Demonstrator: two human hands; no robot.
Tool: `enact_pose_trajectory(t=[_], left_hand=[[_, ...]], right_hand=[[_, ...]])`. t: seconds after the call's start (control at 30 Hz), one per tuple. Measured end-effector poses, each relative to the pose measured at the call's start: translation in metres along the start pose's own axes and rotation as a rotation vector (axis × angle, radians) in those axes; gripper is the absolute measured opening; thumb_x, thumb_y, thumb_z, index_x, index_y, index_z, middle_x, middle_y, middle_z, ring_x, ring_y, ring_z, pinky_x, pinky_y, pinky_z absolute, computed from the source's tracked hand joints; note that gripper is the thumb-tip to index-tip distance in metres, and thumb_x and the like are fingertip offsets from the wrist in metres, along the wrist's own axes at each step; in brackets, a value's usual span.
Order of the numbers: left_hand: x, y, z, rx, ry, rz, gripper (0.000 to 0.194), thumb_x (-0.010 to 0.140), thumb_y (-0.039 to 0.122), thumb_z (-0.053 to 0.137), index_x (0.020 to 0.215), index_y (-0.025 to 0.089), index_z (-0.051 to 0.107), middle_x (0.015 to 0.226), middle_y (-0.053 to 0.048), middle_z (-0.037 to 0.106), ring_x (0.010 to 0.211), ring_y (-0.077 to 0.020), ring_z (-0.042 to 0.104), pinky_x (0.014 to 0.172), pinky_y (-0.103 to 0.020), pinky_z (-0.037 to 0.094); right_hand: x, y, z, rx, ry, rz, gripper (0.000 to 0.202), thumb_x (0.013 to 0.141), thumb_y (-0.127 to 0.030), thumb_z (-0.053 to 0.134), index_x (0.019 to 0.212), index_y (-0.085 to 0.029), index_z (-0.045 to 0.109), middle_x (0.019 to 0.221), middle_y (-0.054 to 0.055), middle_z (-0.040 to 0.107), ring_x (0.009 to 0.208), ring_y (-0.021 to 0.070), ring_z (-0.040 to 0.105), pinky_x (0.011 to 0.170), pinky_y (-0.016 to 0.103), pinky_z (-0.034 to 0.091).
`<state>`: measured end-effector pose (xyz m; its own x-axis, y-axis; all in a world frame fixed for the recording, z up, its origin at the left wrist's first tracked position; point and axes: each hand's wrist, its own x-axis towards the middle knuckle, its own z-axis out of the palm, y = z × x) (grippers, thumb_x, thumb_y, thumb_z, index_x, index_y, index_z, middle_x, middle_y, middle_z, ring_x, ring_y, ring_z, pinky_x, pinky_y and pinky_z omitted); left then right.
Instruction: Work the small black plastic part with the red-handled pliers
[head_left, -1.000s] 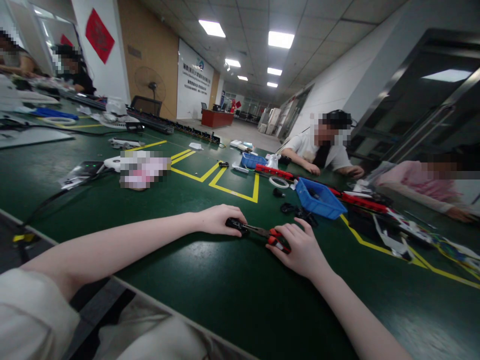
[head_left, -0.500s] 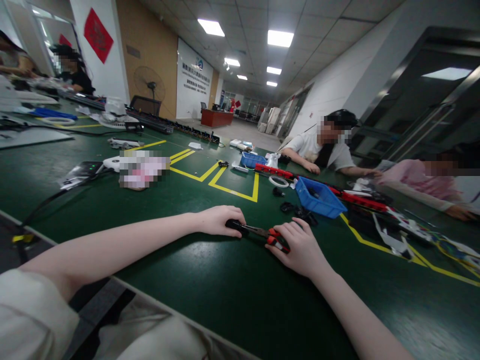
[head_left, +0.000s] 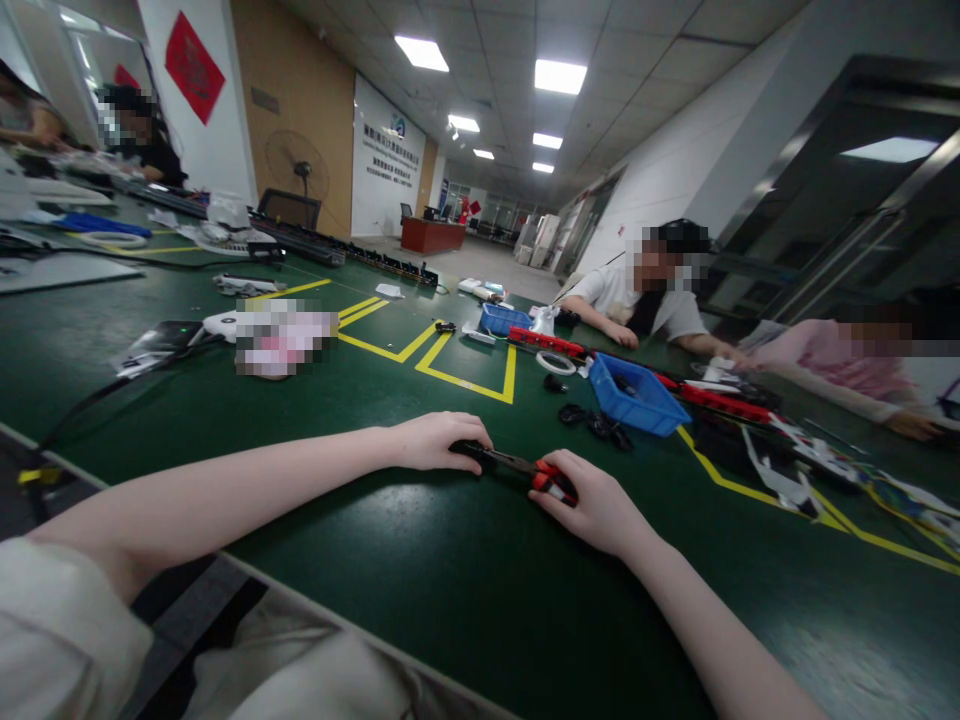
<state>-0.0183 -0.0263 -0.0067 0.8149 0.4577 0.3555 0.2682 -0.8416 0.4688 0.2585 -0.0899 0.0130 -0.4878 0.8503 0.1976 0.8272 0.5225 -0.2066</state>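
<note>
My left hand [head_left: 442, 441] is closed around a small black object [head_left: 470, 451] over the green table [head_left: 420, 580]. Pliers with red and black handles [head_left: 553, 482] are gripped in my right hand [head_left: 596, 500]. Their metal jaws point left and meet the right end of the black object. Whether the jaws bite on it or only touch it is too small to tell. Beyond my hands, some black coiled cables [head_left: 592, 420] and a black plug-like piece [head_left: 554, 383] lie on the table.
A blue bin [head_left: 637, 395] stands beyond my right hand, with a smaller blue bin [head_left: 505, 320] farther off. A red strip [head_left: 727, 403] runs behind them. To the left lies a blurred pink item [head_left: 285, 342] beside a cabled device [head_left: 161, 345]. People sit around the table.
The fingers of my right hand have closed in on the plier handles, which look nearer together. My left hand has hardly moved.
</note>
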Motion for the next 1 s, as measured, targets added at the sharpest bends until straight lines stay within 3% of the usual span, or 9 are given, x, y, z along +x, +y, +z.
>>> enact_pose_trajectory(t=[0.13, 0.33, 0.67, 1.0], left_hand=[[-0.0005, 0.0022, -0.0008, 0.024, 0.02, 0.0, 0.037, 0.086, 0.031, 0.066, 0.121, 0.02, 0.057, 0.112, -0.007, 0.064, 0.104, -0.0193, 0.059, 0.088, -0.028, 0.044], [-0.0003, 0.0039, -0.0016, 0.015, 0.016, 0.003, 0.031, 0.087, 0.031, 0.064, 0.116, 0.019, 0.06, 0.105, -0.006, 0.067, 0.098, -0.0173, 0.061, 0.085, -0.026, 0.044], [0.0, 0.0033, -0.0014, 0.03, 0.016, 0.037, 0.031, 0.086, 0.032, 0.066, 0.114, 0.019, 0.062, 0.104, -0.007, 0.066, 0.097, -0.0184, 0.061, 0.084, -0.027, 0.045], [0.0003, 0.0022, -0.0009, 0.016, 0.003, 0.024, 0.031, 0.088, 0.031, 0.063, 0.116, 0.018, 0.06, 0.107, -0.007, 0.067, 0.099, -0.0181, 0.062, 0.086, -0.027, 0.045]], right_hand=[[-0.0001, -0.0004, 0.0003, 0.009, 0.002, 0.022, 0.029, 0.083, -0.048, 0.057, 0.1, -0.024, 0.058, 0.094, 0.004, 0.063, 0.081, 0.0188, 0.06, 0.068, 0.031, 0.046], [0.0005, -0.0011, -0.0009, -0.058, 0.034, -0.004, 0.031, 0.082, -0.048, 0.059, 0.099, -0.022, 0.059, 0.093, 0.005, 0.065, 0.081, 0.0199, 0.06, 0.07, 0.033, 0.045], [0.0, 0.0018, 0.0001, -0.138, 0.147, -0.134, 0.029, 0.082, -0.042, 0.061, 0.103, -0.022, 0.059, 0.098, 0.006, 0.067, 0.091, 0.0227, 0.061, 0.083, 0.039, 0.044], [-0.0006, 0.0025, 0.0038, -0.262, 0.23, -0.155, 0.032, 0.083, -0.044, 0.061, 0.105, -0.021, 0.059, 0.099, 0.007, 0.068, 0.092, 0.0235, 0.061, 0.092, 0.043, 0.038]])
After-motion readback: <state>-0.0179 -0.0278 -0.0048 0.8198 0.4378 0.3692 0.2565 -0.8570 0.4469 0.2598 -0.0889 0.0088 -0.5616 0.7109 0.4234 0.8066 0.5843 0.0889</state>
